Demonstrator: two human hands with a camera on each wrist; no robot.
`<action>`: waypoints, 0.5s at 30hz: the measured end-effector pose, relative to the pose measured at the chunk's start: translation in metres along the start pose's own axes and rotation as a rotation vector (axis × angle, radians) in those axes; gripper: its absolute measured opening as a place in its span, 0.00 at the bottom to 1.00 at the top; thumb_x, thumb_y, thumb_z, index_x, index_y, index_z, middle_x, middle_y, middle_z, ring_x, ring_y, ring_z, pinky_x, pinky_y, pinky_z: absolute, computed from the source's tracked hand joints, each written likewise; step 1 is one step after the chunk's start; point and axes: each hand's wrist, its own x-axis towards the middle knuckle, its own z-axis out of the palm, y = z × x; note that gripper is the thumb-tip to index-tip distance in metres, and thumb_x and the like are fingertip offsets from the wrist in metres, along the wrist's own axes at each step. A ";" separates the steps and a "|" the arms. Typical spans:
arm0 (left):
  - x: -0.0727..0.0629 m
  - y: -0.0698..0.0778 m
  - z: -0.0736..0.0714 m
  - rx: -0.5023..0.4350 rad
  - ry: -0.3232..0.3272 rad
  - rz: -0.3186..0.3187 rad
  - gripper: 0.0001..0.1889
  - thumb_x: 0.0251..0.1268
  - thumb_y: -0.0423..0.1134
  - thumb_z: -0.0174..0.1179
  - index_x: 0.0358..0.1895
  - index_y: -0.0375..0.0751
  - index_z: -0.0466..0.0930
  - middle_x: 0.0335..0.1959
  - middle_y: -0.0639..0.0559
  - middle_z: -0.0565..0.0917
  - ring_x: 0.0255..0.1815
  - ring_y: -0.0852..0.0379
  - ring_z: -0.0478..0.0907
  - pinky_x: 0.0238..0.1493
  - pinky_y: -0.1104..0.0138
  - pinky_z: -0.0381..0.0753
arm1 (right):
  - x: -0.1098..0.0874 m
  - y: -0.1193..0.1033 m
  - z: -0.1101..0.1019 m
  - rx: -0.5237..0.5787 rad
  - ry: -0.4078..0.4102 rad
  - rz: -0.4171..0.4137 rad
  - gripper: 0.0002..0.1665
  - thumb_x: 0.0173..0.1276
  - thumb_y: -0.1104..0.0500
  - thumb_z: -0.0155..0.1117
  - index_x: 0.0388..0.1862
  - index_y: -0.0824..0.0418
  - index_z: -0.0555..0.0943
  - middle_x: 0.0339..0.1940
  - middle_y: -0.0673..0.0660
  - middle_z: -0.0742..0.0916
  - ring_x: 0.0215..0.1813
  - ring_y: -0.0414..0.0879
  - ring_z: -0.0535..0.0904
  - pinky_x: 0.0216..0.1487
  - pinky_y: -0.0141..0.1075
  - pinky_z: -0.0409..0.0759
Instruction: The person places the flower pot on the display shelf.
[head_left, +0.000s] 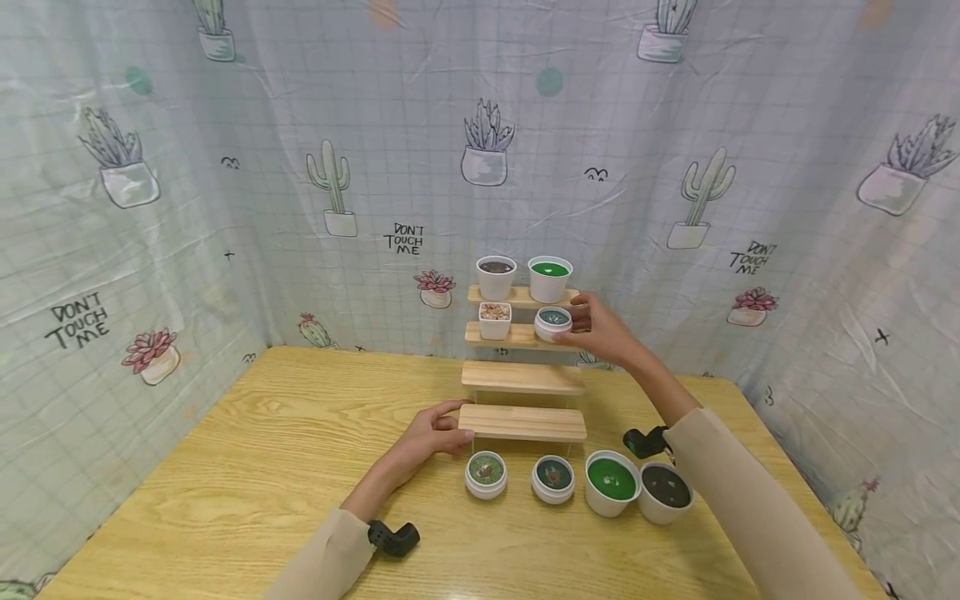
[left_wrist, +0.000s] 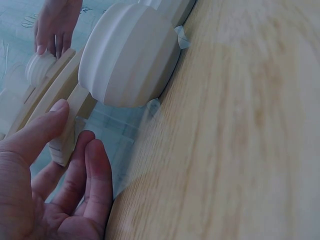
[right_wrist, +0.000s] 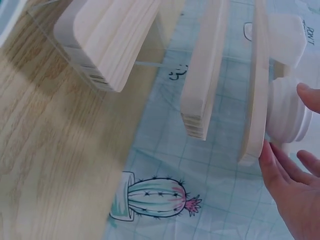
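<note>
A tiered wooden stand with clear supports stands on the table. My left hand holds the left end of its lowest board, thumb on the board and fingers bent below it in the left wrist view. At the second board from the top, my right hand grips a small round white pot with a blue-grey top, at the board's right end. Left of that pot sits a square white pot of pale bits. Two white cups, one dark-filled and one green-filled, stand on the top board.
In front of the stand are a round pot with a green top, one with a dark teal top, a green-filled cup and a dark-filled cup. A cactus-print curtain hangs behind the wooden table.
</note>
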 end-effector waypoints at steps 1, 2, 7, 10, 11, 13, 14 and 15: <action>0.000 0.000 0.000 0.001 -0.002 0.002 0.43 0.65 0.42 0.72 0.80 0.40 0.60 0.37 0.49 0.85 0.42 0.55 0.87 0.47 0.61 0.89 | -0.002 0.001 -0.001 -0.002 0.004 -0.009 0.49 0.69 0.54 0.74 0.77 0.70 0.56 0.68 0.73 0.78 0.69 0.67 0.76 0.71 0.57 0.76; 0.000 0.000 0.001 0.002 -0.003 0.007 0.43 0.65 0.42 0.72 0.80 0.39 0.60 0.37 0.49 0.85 0.41 0.55 0.87 0.47 0.61 0.89 | -0.005 0.002 -0.002 -0.007 0.009 -0.019 0.49 0.69 0.54 0.73 0.77 0.70 0.56 0.68 0.73 0.78 0.69 0.67 0.76 0.71 0.58 0.77; 0.001 0.000 0.002 -0.001 0.000 0.008 0.43 0.65 0.42 0.72 0.80 0.39 0.60 0.35 0.49 0.84 0.42 0.56 0.87 0.47 0.61 0.89 | -0.018 0.005 -0.006 -0.011 0.027 -0.065 0.49 0.71 0.55 0.72 0.79 0.70 0.55 0.68 0.74 0.77 0.71 0.68 0.75 0.71 0.59 0.76; 0.002 0.000 0.002 -0.005 0.001 0.002 0.43 0.65 0.41 0.72 0.80 0.40 0.61 0.36 0.50 0.85 0.42 0.56 0.87 0.47 0.61 0.89 | -0.029 0.005 -0.009 -0.012 0.042 -0.065 0.47 0.72 0.55 0.70 0.79 0.69 0.55 0.69 0.73 0.75 0.71 0.68 0.73 0.71 0.59 0.76; 0.002 0.000 0.002 -0.003 0.000 0.001 0.43 0.65 0.41 0.72 0.80 0.40 0.61 0.36 0.50 0.85 0.42 0.56 0.87 0.47 0.61 0.89 | -0.032 0.005 -0.010 -0.015 0.045 -0.067 0.46 0.73 0.55 0.69 0.79 0.68 0.55 0.69 0.73 0.75 0.72 0.68 0.73 0.71 0.59 0.76; 0.001 0.000 0.002 0.001 -0.004 0.000 0.43 0.66 0.42 0.72 0.80 0.40 0.60 0.36 0.50 0.85 0.42 0.56 0.87 0.47 0.61 0.89 | -0.039 0.005 -0.011 -0.024 0.047 -0.072 0.45 0.74 0.55 0.68 0.79 0.69 0.55 0.70 0.74 0.75 0.72 0.67 0.73 0.70 0.59 0.76; 0.001 0.000 0.002 0.003 -0.005 0.000 0.43 0.66 0.42 0.72 0.80 0.40 0.60 0.37 0.50 0.85 0.42 0.55 0.87 0.47 0.61 0.88 | -0.042 0.005 -0.012 -0.027 0.045 -0.074 0.44 0.75 0.54 0.68 0.78 0.68 0.56 0.70 0.73 0.75 0.72 0.67 0.73 0.70 0.60 0.77; 0.001 0.000 0.002 0.005 -0.005 0.000 0.43 0.66 0.42 0.72 0.80 0.41 0.60 0.37 0.50 0.85 0.42 0.55 0.87 0.48 0.61 0.88 | -0.046 0.005 -0.012 -0.027 0.041 -0.076 0.43 0.75 0.54 0.68 0.77 0.68 0.57 0.70 0.73 0.75 0.72 0.67 0.73 0.69 0.60 0.77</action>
